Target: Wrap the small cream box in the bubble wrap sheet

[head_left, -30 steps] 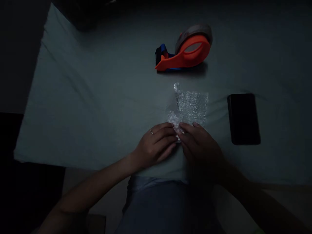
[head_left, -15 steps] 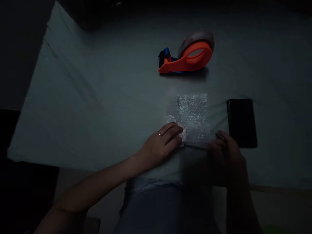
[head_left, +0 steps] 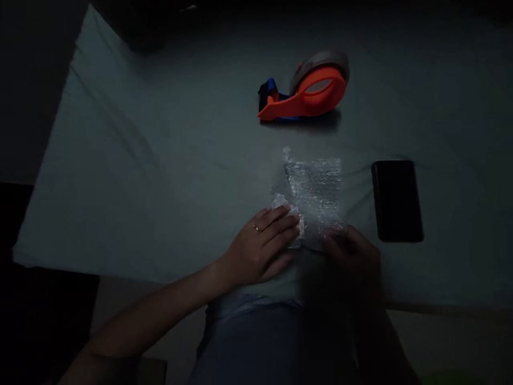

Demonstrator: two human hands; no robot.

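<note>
Bubble wrap (head_left: 315, 184) on table (head_left: 180, 160), right in front of me. My left hand (head_left: 256, 248) presses on it, flat, fingers extended; right hand (head_left: 358, 259) at its near right corner, too dark to tell if pinching. Tape dispenser (head_left: 300, 105) beyond.

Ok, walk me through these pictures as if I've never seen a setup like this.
There is no machine here: you are looking at a person's own two bare hands. The only camera is worn on that person's head, looking forward and down, so the arms come in from the bottom.

The left hand lies over the lower left part of a clear, bubbly plastic sheet. The right hand is at the sheet's lower right corner and seems to grip it, though darkness and blur hide the details.

Beyond the sheet sits an orange and blue tape dispenser; to its right lies a black, flat, rectangular object. Everything rests on a pale cloth.
</note>
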